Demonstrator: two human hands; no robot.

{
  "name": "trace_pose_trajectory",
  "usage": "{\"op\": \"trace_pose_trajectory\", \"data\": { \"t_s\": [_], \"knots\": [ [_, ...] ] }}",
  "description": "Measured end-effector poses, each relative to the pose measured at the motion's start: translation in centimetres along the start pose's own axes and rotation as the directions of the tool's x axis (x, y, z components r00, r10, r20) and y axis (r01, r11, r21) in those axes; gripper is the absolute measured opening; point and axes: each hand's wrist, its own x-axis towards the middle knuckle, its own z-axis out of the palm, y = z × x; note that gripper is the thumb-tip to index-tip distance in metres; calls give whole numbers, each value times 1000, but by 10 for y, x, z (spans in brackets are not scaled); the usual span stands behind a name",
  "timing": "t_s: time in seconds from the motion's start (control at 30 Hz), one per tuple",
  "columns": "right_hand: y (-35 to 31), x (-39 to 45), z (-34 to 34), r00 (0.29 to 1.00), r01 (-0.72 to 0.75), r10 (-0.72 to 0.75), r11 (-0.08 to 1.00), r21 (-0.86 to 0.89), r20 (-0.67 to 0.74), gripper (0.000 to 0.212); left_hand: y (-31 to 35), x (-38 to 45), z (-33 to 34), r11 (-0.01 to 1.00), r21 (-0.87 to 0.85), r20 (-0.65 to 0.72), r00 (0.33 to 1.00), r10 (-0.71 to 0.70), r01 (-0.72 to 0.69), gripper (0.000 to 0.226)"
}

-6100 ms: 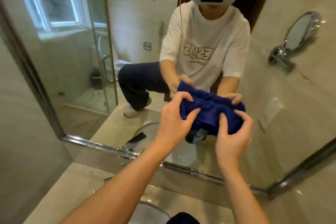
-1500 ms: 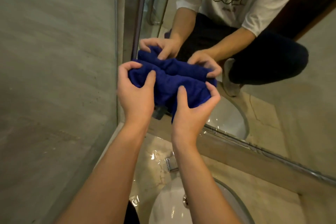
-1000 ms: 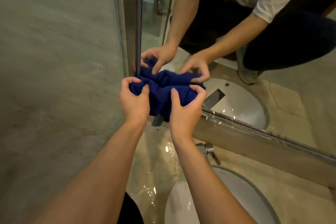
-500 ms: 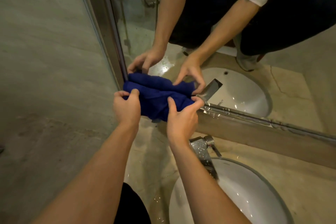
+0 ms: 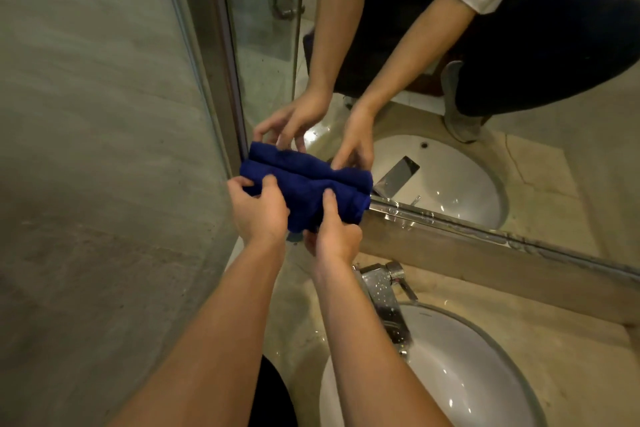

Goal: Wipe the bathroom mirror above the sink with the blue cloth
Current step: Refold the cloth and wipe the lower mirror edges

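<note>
At the mirror's (image 5: 398, 55) lower left corner, the left hand (image 5: 258, 211) and right hand (image 5: 334, 230) both grip the bunched blue cloth (image 5: 308, 191), fingers curled into it, above the tap (image 5: 384, 295).

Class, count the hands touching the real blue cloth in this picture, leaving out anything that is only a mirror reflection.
2. The left hand grips the blue cloth at its left end; the right hand pinches it from below, toward its right. The hands higher up are reflections in the mirror.

The cloth (image 5: 308, 191) sits at the mirror's (image 5: 450, 80) lower left corner, above the counter (image 5: 519, 333), left of the faucet (image 5: 384, 291) and sink (image 5: 485, 374).
</note>
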Motion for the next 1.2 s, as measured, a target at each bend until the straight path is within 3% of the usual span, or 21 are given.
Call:
{"op": "trace_pose_trajectory", "data": {
  "t_s": [0.1, 0.2, 0.3, 0.43, 0.5, 0.63, 0.77, 0.87, 1.0, 1.1, 1.2],
  "knots": [
    [-6, -5, 3, 987, -74, 32, 960, 271, 156, 23, -5, 6, 0, 999, -29, 25, 999, -35, 36, 22],
    [-11, -7, 13, 977, -122, 43, 913, 388, 207, 42, -8, 16, 3, 966, -195, 66, 985, -159, 169, 29],
    [-14, -5, 24, 975, -160, 102, 938, 306, 198, 39, -4, 17, 7, 923, -301, 58, 970, -235, 242, 22],
    [-11, 1, 32, 994, -89, 62, 941, 325, 93, 46, 0, 7, 16, 960, -212, -67, 977, -201, 183, 17],
    [-4, 7, 34, 998, -48, 40, 968, 246, 37, 52, 0, 0, 20, 980, -143, -111, 982, -153, 136, 13],
    [-5, 11, 23, 1000, -22, 19, 991, 132, 17, 46, -4, -5, 32, 983, -138, -190, 971, -144, 119, 27],
    [-6, 28, -9, 998, 42, -37, 993, 109, -49, 45, -15, -25, 51, 968, -166, -131, 968, -212, 189, 38],
    [-9, 39, -26, 994, 93, -79, 978, 185, -82, 40, -19, -36, 58, 967, -127, -63, 971, -229, 219, 46],
    [-7, 33, -8, 997, 51, -38, 977, 208, -64, 41, -14, -16, 41, 947, -156, 78, 959, -272, 281, 32],
    [-3, 14, 24, 997, -31, 17, 976, 216, 69, 37, 2, 7, 21, 939, -255, -4, 971, -241, 232, 9],
    [1, 4, 46, 998, -4, -7, 985, 175, 58, 39, 11, 19, 11, 957, -240, -74, 979, -189, 166, 10]
  ]
}}
